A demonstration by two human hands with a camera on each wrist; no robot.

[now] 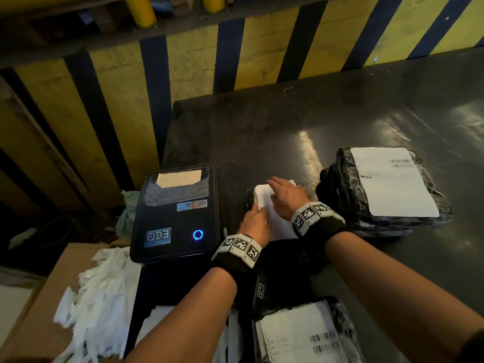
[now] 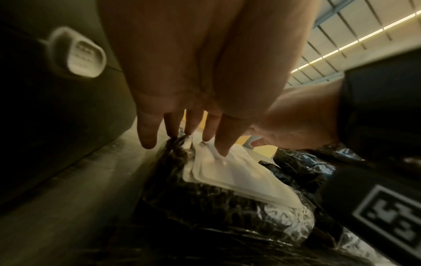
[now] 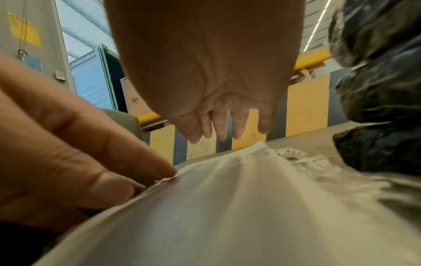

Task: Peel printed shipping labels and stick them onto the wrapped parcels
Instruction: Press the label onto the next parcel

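A white shipping label lies on a small black-wrapped parcel in the middle of the dark table. My left hand presses the label's left edge with straight fingers. Straight fingers also mark my right hand, which lies flat over the label's far part. In the right wrist view, the left hand's fingertips touch the label's edge. Neither hand grips anything.
A black label printer with a blue lit ring stands left of the parcel. Labelled black parcels sit at the right and at the front. A cardboard box holds peeled backing strips. A yellow-and-blue striped barrier runs behind the table.
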